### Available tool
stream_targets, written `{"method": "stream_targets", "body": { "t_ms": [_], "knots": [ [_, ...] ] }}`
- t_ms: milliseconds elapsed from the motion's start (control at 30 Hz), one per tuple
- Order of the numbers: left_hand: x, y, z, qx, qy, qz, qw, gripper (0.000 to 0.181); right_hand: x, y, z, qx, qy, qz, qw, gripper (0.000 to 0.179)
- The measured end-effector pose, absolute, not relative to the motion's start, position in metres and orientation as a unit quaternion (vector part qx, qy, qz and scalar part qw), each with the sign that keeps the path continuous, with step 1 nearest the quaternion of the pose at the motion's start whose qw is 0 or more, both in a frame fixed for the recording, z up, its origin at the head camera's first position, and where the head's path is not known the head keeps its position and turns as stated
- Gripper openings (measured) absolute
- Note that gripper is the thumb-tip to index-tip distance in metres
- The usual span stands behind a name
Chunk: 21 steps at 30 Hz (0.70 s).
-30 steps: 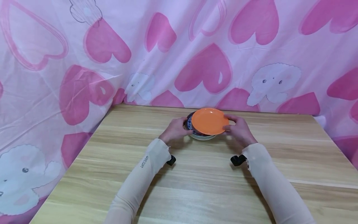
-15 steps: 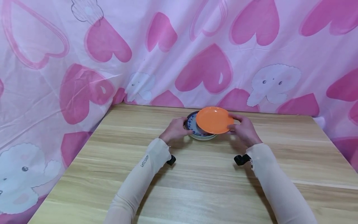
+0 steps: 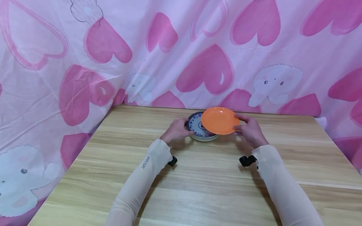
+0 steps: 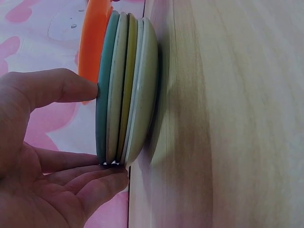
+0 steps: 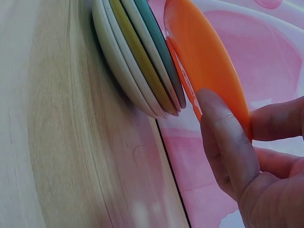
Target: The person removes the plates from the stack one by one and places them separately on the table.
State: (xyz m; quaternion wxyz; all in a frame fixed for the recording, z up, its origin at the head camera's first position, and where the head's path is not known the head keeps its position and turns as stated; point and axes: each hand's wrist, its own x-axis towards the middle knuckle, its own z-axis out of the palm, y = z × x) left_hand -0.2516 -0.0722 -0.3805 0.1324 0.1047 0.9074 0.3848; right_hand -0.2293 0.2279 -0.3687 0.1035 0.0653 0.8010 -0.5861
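Observation:
My right hand (image 3: pixel 250 130) pinches the right rim of an orange plate (image 3: pixel 219 121), thumb on one face and fingers on the other. The plate is raised and tilted, overlapping the right part of a plate stack in the head view. On top of that stack lies a blue-patterned plate (image 3: pixel 195 125); its underside shows green in the wrist views. Below it are several cream, yellow and whitish plates (image 4: pixel 145 90). Cupped round the stack's left side is my left hand (image 3: pixel 176 130), its thumb at the top plate's rim and its fingers along the plate edges.
The stack stands on a wood-grain table (image 3: pixel 192 188) near its back edge. Behind and to the left hangs a pink curtain (image 3: pixel 203 69) with hearts and white animals. A black wrist mount (image 3: pixel 246 161) juts from the right sleeve, another from the left.
The orange plate has moved right with my right hand, uncovering more of the blue-patterned plate. My left hand has stayed at the stack.

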Motion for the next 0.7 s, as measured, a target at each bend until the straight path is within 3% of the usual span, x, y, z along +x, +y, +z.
{"method": "stream_targets", "body": {
  "t_ms": [700],
  "knots": [
    [-0.252,-0.073,-0.382,0.109,0.900,0.400,0.135,0.077,-0.225,0.242,-0.367,0.081,0.798,-0.588,0.107,0.070]
  ]
}}
